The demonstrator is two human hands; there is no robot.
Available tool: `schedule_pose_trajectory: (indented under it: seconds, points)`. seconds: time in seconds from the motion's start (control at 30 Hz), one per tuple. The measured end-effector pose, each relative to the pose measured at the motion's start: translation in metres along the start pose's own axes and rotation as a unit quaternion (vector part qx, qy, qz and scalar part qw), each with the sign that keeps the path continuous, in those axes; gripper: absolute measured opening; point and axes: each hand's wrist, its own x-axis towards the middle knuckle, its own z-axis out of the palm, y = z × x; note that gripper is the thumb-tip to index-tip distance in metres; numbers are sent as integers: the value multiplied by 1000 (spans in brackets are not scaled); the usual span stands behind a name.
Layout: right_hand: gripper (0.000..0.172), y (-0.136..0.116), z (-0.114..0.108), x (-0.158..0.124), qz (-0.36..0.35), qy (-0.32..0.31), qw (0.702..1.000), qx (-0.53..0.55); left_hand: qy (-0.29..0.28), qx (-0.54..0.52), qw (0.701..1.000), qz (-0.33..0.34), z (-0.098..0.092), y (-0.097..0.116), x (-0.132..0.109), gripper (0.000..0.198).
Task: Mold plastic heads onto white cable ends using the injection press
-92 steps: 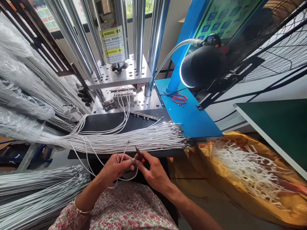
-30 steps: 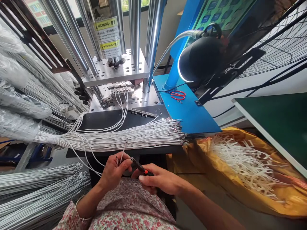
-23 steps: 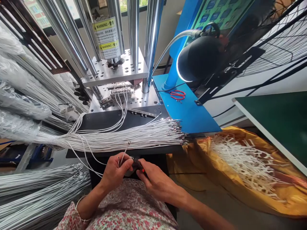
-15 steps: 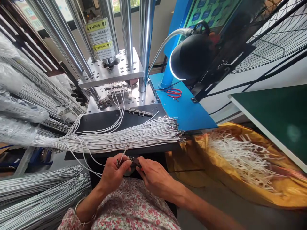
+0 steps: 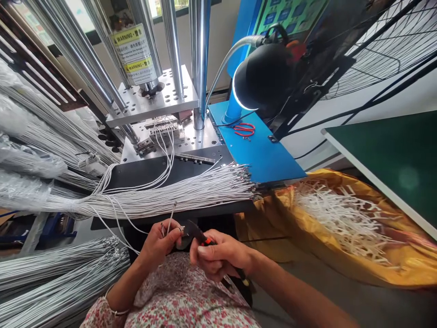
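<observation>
Label (image 5: pixel 133 50): two yellow bands, each reading "WARNING" and 警告; Chinese and English lines beneath, too small to read in full. Control panel (image 5: pixel 290 16): green with blue squares, its print illegible.

Bench (image 5: pixel 141 174): black, set before a press with bright steel columns. Along its front edge, one thick bundle of white cables (image 5: pixel 170 191), tipped ends gathered at the right corner. Toward the back edge, right of centre, a slotted metal strip (image 5: pixel 196 158). Beyond, on the lower steel plate (image 5: pixel 201 139), a metal mould (image 5: pixel 177 133) with cables leading in. Adjoining at right, a blue plate (image 5: pixel 266 159) bearing red-handled scissors (image 5: pixel 244 130) near its left edge.

Left hand (image 5: pixel 160 237): before the front edge, fingers pinching a white cable (image 5: pixel 170 223) — its tipped end upright — and a small pale piece (image 5: pixel 182 229).

Right hand (image 5: pixel 218 253): fingers wrapped around a black cutter (image 5: pixel 194 231) with orange-red accents, tip just beside the piece — contact cannot be told.

Room: black lamp (image 5: pixel 266 77), lit; wire guard (image 5: pixel 368 59); green board (image 5: pixel 382 155); yellow sack (image 5: pixel 403 273) of white plastic scraps (image 5: pixel 341 223); wrapped bundles (image 5: pixel 30 157) at left; window behind.
</observation>
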Motion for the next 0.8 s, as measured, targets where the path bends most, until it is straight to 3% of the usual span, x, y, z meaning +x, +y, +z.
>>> schedule_pose_trajectory:
  seconds: [0.07,0.17,0.27,0.37,0.47,0.53,0.67,0.8]
  points:
    - [34,-1,5,-2,-45,98,987,-123,18,-21,1000,8,-1,-4,1,32]
    - [20,0,10,-4,-59,236,893,-378,40,-19,999,22,0,-3,-1,30]
    - [12,2,10,1,-100,300,829,-462,28,-11,999,19,4,2,-4,29]
    - [15,-5,8,9,-184,297,827,-441,11,11,999,31,8,6,-6,30]
    - [14,-14,6,14,-175,243,853,-427,6,75,996,46,7,10,-8,29]
    - [16,-16,4,15,-162,234,849,-446,11,151,987,56,4,13,-11,27]
    - [19,-8,1,19,-168,232,801,-525,37,307,946,95,2,15,-16,23]
    - [8,5,5,29,-153,308,711,-614,97,365,917,131,8,9,-18,23]
